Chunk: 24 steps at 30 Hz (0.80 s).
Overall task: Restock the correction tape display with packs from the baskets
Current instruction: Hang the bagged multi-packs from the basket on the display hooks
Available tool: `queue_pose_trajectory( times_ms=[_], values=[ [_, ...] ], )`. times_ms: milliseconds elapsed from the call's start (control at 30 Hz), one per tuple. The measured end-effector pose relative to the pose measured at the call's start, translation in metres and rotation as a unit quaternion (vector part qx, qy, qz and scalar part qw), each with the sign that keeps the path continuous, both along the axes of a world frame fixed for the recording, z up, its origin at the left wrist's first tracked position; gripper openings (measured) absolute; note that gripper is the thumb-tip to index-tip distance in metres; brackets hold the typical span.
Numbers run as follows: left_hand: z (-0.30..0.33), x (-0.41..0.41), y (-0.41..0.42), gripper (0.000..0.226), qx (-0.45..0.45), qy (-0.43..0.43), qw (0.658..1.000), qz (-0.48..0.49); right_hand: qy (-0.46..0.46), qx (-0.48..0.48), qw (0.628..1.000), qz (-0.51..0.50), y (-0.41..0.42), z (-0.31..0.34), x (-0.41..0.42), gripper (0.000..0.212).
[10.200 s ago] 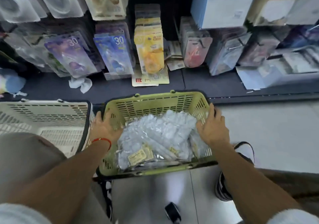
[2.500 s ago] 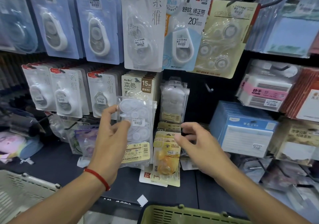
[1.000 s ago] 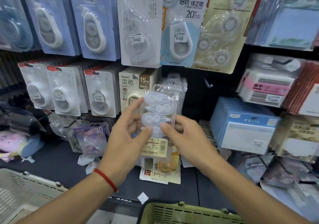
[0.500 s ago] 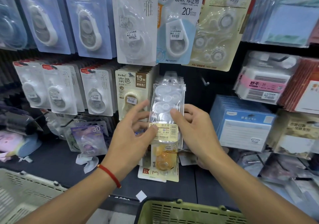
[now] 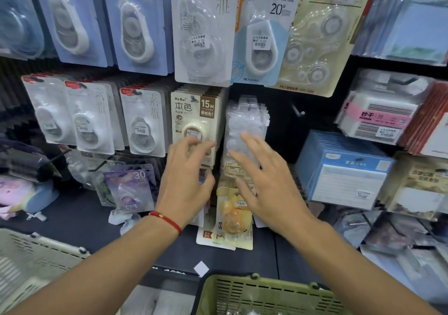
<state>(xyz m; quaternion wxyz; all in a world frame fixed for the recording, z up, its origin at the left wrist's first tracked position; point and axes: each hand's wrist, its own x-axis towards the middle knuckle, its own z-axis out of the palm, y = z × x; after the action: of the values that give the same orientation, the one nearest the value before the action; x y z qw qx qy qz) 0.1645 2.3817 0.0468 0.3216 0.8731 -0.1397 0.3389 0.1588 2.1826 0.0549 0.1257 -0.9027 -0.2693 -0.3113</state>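
Note:
Clear packs of white correction tapes (image 5: 244,123) hang in a bunch on a hook in the middle of the display. My right hand (image 5: 264,181) is open just in front of their lower part, fingers spread and blurred. My left hand (image 5: 186,179), with a red string at the wrist, is open beside them, in front of the beige 15M pack (image 5: 194,123). Neither hand holds anything. The green basket (image 5: 242,290) shows at the bottom edge, with clear packs just visible inside.
A white basket (image 5: 29,261) stands at the lower left. Yellow tape packs (image 5: 232,215) lean on the dark shelf (image 5: 80,222) below the hook. Blue card packs (image 5: 344,169) and other stationery hang at the right, larger tape blisters (image 5: 201,28) above.
Both hands held a clear pack up to the hook half a second ago. Now the pack hangs with the others and both hands have let go and pulled slightly back.

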Motion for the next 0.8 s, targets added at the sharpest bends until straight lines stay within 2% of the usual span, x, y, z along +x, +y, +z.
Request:
queue_pose_trajectory(
  times_ms=[67,167,367,500,633,733,800],
  values=[
    [0.002,0.004,0.005,0.072,0.052,-0.002,0.998,0.021,0.050,-0.038,0.998,-0.024,0.004,-0.004,0.016,0.058],
    [-0.001,0.005,0.009,0.088,0.112,0.020,0.993,0.024,0.067,-0.098,0.987,-0.109,0.010,-0.008,0.045,0.066],
    [-0.007,0.006,0.013,0.100,0.114,0.022,0.993,0.012,0.105,-0.132,0.967,-0.190,0.020,0.005,0.112,0.091],
    [-0.011,0.007,0.015,0.100,0.113,0.026,0.993,0.000,0.171,-0.157,0.952,-0.201,0.015,0.020,0.146,0.096],
    [-0.011,0.008,0.018,0.100,0.125,0.025,0.992,-0.001,0.215,-0.114,0.951,-0.188,0.007,0.022,0.139,0.079],
    [-0.013,0.001,0.018,0.094,0.108,0.030,0.994,0.008,0.187,-0.009,0.972,-0.140,-0.005,0.007,0.094,0.056],
    [-0.020,-0.003,0.017,0.081,0.104,0.033,0.994,0.004,0.170,0.060,0.977,-0.113,-0.018,-0.009,0.051,0.041]
  ],
)
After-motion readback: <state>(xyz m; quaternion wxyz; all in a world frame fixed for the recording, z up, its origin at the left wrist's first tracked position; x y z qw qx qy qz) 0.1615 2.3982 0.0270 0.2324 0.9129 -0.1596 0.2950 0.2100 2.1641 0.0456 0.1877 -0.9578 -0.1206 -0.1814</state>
